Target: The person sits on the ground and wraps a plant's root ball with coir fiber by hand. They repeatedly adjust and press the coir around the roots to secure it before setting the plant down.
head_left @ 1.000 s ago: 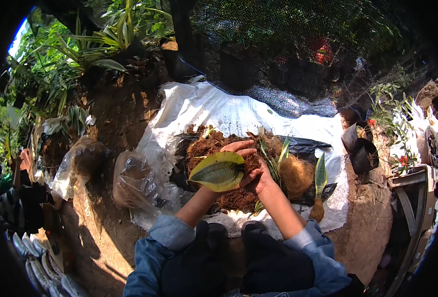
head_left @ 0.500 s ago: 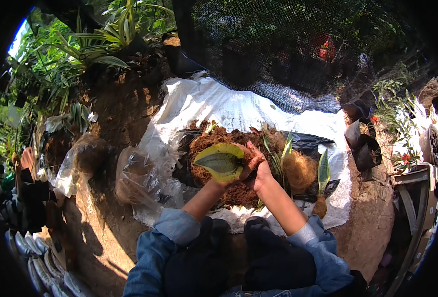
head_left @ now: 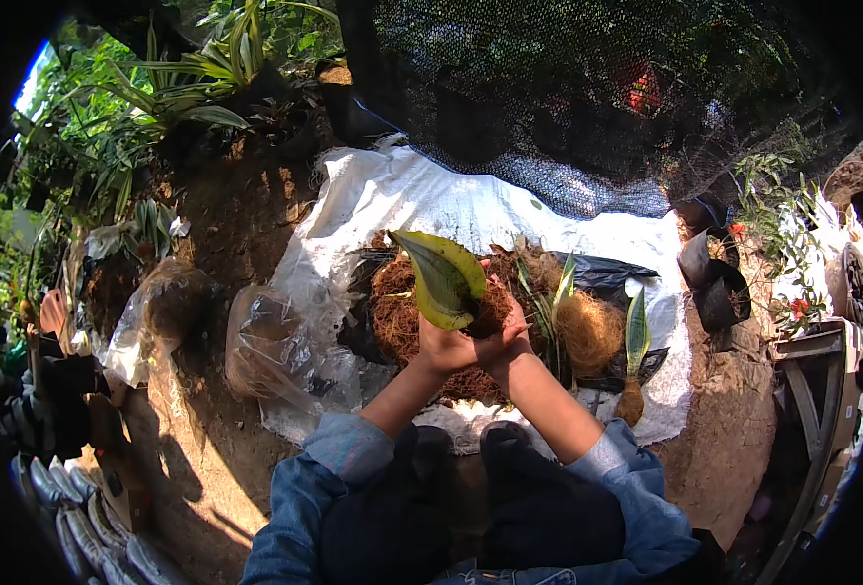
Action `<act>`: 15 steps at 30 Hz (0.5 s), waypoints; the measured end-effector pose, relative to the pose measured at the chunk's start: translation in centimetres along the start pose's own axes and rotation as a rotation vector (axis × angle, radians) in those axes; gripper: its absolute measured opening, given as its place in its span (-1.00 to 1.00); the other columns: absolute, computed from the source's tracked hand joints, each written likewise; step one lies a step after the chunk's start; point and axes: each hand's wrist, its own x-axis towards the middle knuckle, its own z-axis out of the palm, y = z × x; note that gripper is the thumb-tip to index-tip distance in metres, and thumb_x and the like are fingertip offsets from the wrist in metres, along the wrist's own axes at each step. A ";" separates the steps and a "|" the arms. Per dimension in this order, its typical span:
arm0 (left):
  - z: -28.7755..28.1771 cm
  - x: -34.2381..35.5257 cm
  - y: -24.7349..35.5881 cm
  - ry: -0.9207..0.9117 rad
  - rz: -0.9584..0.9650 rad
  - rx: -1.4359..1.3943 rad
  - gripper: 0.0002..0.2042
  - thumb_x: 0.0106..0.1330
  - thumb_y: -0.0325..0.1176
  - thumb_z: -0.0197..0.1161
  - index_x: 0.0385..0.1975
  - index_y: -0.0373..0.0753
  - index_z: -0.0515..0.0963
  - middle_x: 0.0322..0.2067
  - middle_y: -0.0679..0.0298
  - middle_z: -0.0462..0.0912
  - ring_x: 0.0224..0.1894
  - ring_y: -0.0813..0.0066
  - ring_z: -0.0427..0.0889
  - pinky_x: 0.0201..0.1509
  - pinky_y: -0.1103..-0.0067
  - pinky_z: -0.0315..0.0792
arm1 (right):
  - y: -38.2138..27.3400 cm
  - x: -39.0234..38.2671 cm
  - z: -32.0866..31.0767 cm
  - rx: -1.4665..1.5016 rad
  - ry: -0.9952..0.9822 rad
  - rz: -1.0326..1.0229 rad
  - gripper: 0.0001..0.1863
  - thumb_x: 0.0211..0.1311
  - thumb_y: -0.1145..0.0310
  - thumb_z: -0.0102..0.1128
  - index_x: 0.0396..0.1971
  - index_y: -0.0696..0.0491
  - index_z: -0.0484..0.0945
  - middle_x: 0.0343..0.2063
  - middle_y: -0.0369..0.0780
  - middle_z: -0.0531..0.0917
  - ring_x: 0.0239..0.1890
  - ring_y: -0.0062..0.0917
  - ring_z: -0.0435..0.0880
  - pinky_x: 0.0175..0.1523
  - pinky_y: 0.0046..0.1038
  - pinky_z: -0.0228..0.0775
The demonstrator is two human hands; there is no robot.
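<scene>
A plant with a broad green leaf edged in yellow (head_left: 443, 278) is between my hands, its leaf leaning to the far left. Brown fibre (head_left: 493, 305) wraps its base. My left hand (head_left: 443, 347) is closed about the near side of that base, its fingers mostly hidden by the leaf. Cupped round the right side is my right hand (head_left: 511, 330). Beneath both hands lies a heap of reddish-brown coconut fibre (head_left: 392, 310). To the right sit a ball of golden fibre (head_left: 589, 336) and a small plant with an upright leaf (head_left: 637, 331) and a wrapped base.
A white woven sheet (head_left: 422, 190) lies under everything, with black plastic (head_left: 607, 282) on it. Clear plastic bags of fibre (head_left: 261, 336) stand on the left. Dark shade netting (head_left: 568, 117) hangs at the back. Black pots (head_left: 719, 292) and a wooden frame (head_left: 812, 390) are at the right.
The leaf has tipped from lying nearly flat leftward to pointing up and away. Both hands have turned with the plant, and the fibre-wrapped base shows more between them.
</scene>
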 end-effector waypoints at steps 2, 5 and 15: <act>0.3 -0.2 -0.4 0.046 -0.013 0.136 -0.46 -0.16 -0.27 0.59 -0.13 -0.32 0.56 -0.16 0.17 0.63 -0.20 0.27 0.64 -0.12 0.45 0.53 | 0.2 -0.7 0.2 0.108 0.080 0.025 -0.56 0.38 0.06 -0.10 0.07 0.05 0.43 0.03 -0.21 0.55 0.09 -0.34 0.50 0.28 -0.27 0.27; 0.5 -0.3 -0.8 0.123 -0.029 0.257 -0.68 -0.09 -0.35 0.52 -0.33 -0.28 0.60 -0.36 0.25 0.66 -0.41 0.29 0.67 -0.31 0.47 0.56 | 0.4 -1.2 0.5 0.003 0.222 0.028 -0.57 0.36 0.05 -0.07 0.07 0.00 0.45 0.05 -0.21 0.55 0.10 -0.35 0.49 0.28 -0.25 0.27; -1.5 1.4 0.0 0.052 0.053 0.065 -0.68 -0.06 -0.47 0.50 -0.28 -0.31 0.57 -0.37 0.24 0.63 -0.37 0.36 0.65 -0.27 0.54 0.52 | -3.2 -0.4 1.1 0.035 -0.124 0.344 -0.43 0.26 0.02 0.08 0.14 0.10 0.45 0.01 -0.06 0.57 -0.09 -0.35 0.63 -0.01 -0.31 0.54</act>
